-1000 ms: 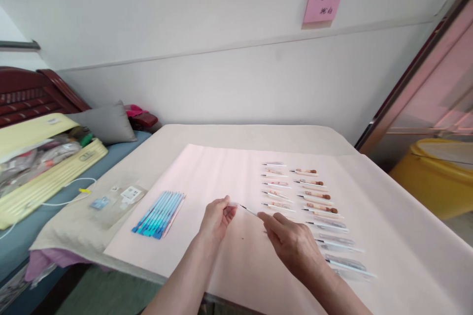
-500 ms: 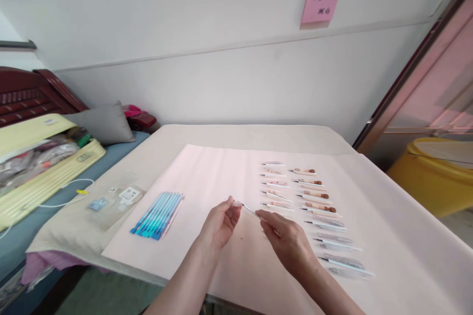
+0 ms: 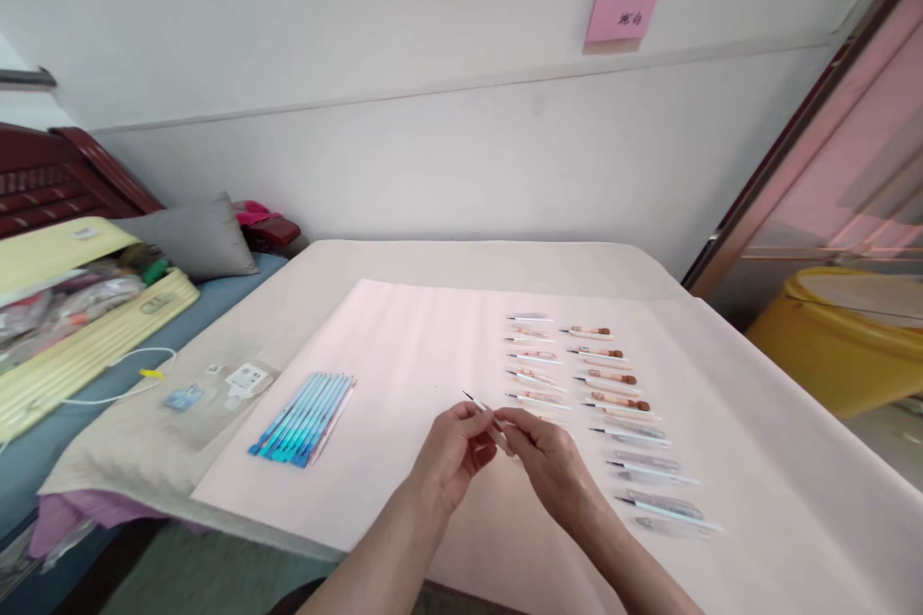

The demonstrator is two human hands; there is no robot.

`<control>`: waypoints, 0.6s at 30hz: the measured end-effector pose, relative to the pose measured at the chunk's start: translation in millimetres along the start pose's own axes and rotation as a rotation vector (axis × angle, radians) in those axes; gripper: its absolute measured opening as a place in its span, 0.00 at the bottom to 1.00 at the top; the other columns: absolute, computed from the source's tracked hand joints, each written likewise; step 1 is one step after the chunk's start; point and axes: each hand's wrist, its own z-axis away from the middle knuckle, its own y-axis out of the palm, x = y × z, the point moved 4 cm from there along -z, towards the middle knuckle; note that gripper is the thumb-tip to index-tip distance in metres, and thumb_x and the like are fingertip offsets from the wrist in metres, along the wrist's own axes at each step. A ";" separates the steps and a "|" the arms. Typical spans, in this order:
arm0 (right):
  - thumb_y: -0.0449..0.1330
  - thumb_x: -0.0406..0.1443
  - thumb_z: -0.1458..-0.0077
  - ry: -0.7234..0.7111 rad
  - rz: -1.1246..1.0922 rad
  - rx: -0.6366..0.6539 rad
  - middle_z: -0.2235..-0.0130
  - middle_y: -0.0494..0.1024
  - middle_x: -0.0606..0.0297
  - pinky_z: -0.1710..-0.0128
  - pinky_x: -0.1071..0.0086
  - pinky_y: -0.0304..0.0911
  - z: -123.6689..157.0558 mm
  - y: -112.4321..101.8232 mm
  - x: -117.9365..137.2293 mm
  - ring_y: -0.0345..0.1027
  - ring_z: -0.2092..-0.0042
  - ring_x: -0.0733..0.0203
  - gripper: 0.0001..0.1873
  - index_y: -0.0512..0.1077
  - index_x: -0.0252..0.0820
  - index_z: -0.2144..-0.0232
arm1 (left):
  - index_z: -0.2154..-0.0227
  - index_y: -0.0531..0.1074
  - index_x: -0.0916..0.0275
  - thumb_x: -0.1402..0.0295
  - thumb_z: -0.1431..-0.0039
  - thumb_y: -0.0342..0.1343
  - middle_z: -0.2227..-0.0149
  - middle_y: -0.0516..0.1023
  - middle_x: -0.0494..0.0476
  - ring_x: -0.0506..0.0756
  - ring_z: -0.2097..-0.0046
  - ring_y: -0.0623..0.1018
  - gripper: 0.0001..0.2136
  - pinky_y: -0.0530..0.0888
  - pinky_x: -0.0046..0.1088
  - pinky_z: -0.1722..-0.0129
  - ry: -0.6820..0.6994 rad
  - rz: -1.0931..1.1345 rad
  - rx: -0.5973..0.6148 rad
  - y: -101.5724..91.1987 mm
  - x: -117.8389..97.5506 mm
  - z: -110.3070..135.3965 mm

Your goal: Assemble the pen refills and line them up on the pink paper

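Observation:
A slim white pen refill (image 3: 477,405) with a dark pointed tip is held between my two hands above the pale sheet. My left hand (image 3: 456,452) is closed on it near the tip, which sticks out past the fingers to the upper left. My right hand (image 3: 537,442) pinches its rear part; the fingers hide most of this end. To the right lie rows of disassembled pens: white refills (image 3: 635,435) beside clear barrels, and several barrels with brown bear-like tops (image 3: 611,377). A bundle of blue pens (image 3: 307,418) lies to the left.
Flat clear plastic packaging (image 3: 241,380) with labels lies on the cloth at the left. Beyond it are an open yellow case (image 3: 165,303), a white cord (image 3: 119,396) and a grey pillow (image 3: 209,235). A yellow bin (image 3: 829,346) stands right of the table (image 3: 461,259).
My left hand has moved right, bringing both hands together on the refill. Its tip now projects beyond my left fingers, where before it pointed at them. The view has shifted slightly.

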 end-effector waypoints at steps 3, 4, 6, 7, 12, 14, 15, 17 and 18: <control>0.48 0.40 0.45 -0.043 0.023 0.025 0.73 0.73 0.67 0.69 0.71 0.57 1.7 2.2 6.7 0.65 0.69 0.62 0.15 0.72 0.43 0.73 | 0.74 0.70 0.65 0.70 0.58 0.64 0.76 0.71 0.50 0.44 0.75 0.70 0.09 0.66 0.18 0.74 -0.007 0.037 -0.025 1.9 6.9 -0.2; 0.48 0.39 0.45 -0.047 0.040 0.034 0.73 0.74 0.66 0.68 0.71 0.57 1.9 2.4 7.7 0.65 0.68 0.61 0.15 0.72 0.43 0.74 | 0.74 0.70 0.65 0.71 0.58 0.64 0.76 0.70 0.50 0.44 0.75 0.69 0.09 0.66 0.18 0.74 -0.003 0.042 -0.029 2.0 7.6 -0.3; 0.48 0.39 0.45 -0.059 0.061 0.047 0.72 0.74 0.66 0.68 0.71 0.57 1.7 2.4 8.2 0.66 0.68 0.61 0.14 0.72 0.43 0.74 | 0.75 0.69 0.65 0.71 0.58 0.64 0.76 0.71 0.50 0.44 0.75 0.70 0.09 0.67 0.18 0.74 0.008 0.049 -0.034 1.4 7.2 -0.5; 0.48 0.38 0.46 -0.057 0.062 0.048 0.72 0.74 0.66 0.68 0.71 0.57 1.2 2.0 7.1 0.66 0.68 0.61 0.14 0.73 0.43 0.74 | 0.75 0.69 0.65 0.72 0.58 0.64 0.76 0.71 0.50 0.44 0.75 0.70 0.09 0.67 0.18 0.74 0.014 0.051 -0.040 0.8 6.4 -0.7; 0.50 0.35 0.52 0.078 0.013 0.004 0.79 0.69 0.69 0.74 0.72 0.54 -4.1 -7.6 -9.0 0.61 0.74 0.64 0.09 0.71 0.42 0.74 | 0.76 0.68 0.65 0.73 0.57 0.62 0.75 0.73 0.53 0.45 0.75 0.71 0.08 0.67 0.18 0.76 0.062 0.057 -0.141 -7.5 -5.1 -2.3; 0.52 0.36 0.53 0.141 -0.076 -0.017 0.80 0.68 0.70 0.77 0.73 0.52 -6.8 -13.4 -15.1 0.58 0.78 0.67 0.07 0.69 0.42 0.76 | 0.76 0.68 0.65 0.73 0.57 0.62 0.75 0.72 0.52 0.45 0.75 0.71 0.08 0.67 0.18 0.76 0.092 0.082 -0.189 -11.4 -10.9 -2.9; 0.52 0.37 0.54 0.179 -0.137 -0.026 0.79 0.68 0.70 0.79 0.74 0.50 -7.8 -15.5 -17.8 0.55 0.79 0.69 0.07 0.69 0.41 0.76 | 0.76 0.68 0.64 0.73 0.58 0.62 0.75 0.72 0.52 0.45 0.75 0.71 0.08 0.68 0.18 0.76 0.105 0.092 -0.203 -12.6 -12.7 -2.9; 0.53 0.38 0.55 0.250 -0.276 -0.034 0.79 0.68 0.70 0.82 0.74 0.47 -9.3 -16.5 -21.7 0.51 0.82 0.71 0.08 0.68 0.40 0.75 | 0.75 0.67 0.64 0.73 0.58 0.62 0.76 0.71 0.51 0.45 0.76 0.70 0.08 0.67 0.18 0.76 0.102 0.077 -0.194 -11.6 -12.1 -2.5; 0.53 0.38 0.55 0.275 -0.344 -0.037 0.79 0.68 0.70 0.82 0.74 0.47 -9.8 -15.3 -22.9 0.51 0.82 0.71 0.08 0.69 0.40 0.74 | 0.75 0.68 0.64 0.73 0.58 0.62 0.76 0.72 0.51 0.45 0.76 0.70 0.08 0.67 0.18 0.76 0.083 0.053 -0.172 -9.3 -9.2 -1.9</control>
